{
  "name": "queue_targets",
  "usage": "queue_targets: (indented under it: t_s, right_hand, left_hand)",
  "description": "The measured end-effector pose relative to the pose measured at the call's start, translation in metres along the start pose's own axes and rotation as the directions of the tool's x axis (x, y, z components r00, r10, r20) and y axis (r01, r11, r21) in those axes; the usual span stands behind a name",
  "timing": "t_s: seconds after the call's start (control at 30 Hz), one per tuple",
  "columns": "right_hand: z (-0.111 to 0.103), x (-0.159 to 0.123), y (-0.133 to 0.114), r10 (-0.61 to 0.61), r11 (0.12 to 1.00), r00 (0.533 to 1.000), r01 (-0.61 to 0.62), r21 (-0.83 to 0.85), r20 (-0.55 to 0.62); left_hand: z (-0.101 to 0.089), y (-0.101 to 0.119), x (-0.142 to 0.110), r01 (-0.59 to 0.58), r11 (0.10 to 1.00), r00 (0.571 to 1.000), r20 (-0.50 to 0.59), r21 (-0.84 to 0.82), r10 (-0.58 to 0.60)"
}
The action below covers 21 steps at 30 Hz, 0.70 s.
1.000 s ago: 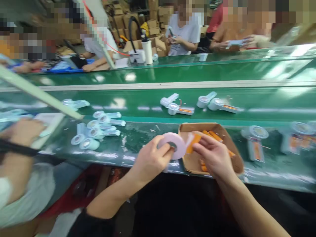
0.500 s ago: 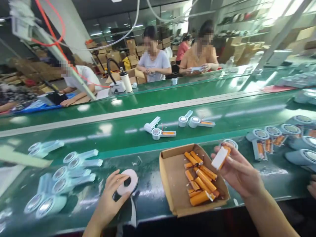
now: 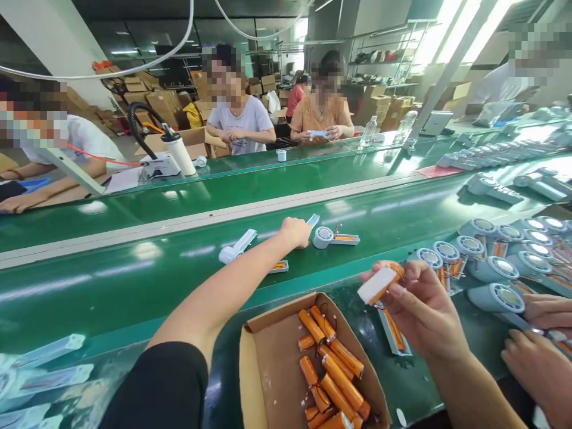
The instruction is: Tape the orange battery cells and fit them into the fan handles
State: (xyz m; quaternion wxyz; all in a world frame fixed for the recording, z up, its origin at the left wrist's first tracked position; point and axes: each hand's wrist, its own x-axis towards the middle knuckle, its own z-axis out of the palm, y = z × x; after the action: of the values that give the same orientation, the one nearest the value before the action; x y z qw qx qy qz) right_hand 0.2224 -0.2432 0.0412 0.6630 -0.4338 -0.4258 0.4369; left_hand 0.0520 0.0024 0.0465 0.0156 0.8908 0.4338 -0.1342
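Many orange-wrapped cylinders (image 3: 342, 387) lie jumbled in a shallow brown cardboard tray (image 3: 268, 381) at the near edge of the dark-green glossy desk (image 3: 422, 384). Toward the desk's left near corner sit pale-blue plastic housings with long handles (image 3: 56, 378). Over the desk, just beyond the tray's right side, the right hand (image 3: 440, 322) pinches an orange-wrapped piece with a white strip on its face (image 3: 378, 286) between thumb and fingers. Below it, a pale-blue handle with an orange insert (image 3: 394, 330) lies on the desk. Near the desk's right edge, a co-worker's hands (image 3: 534, 363) are beside clustered blue-grey round-headed housings (image 3: 498, 292).

Past the desk's far edge, the left hand (image 3: 295, 232) reaches over the green belt (image 3: 111, 316) to a translucent pale-blue handle (image 3: 314, 220); its fingertips are hidden, so I cannot tell whether it grips. Another round-headed housing (image 3: 322, 238) lies just beside it. Across the belt, a person in an orange top (image 3: 322, 113) holds a light-blue piece (image 3: 318, 134).
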Motion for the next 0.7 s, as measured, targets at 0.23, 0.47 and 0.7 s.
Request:
queue_targets:
  t_s: [0.23, 0.47, 0.7]
  right_hand:
    - [0.02, 0.095, 0.009, -0.058, 0.963, 0.98, 0.105, -0.25, 0.19]
    - [0.05, 0.178, 0.072, 0.062, 0.786, 0.92, 0.194, -0.587, 0.387]
    - [0.044, 0.186, 0.073, 0.207, 0.236, 0.778, 0.548, -0.802, 0.593]
  left_hand:
    - [0.021, -0.055, 0.001, -0.085, 0.996, 0.992, 0.089, -0.038, 0.088]
    - [0.03, -0.058, 0.004, -0.181, 0.946, 0.983, -0.019, -0.269, 0.183]
    - [0.032, -0.054, 0.007, -0.108, 0.898, 0.994, -0.015, -0.426, 0.112]
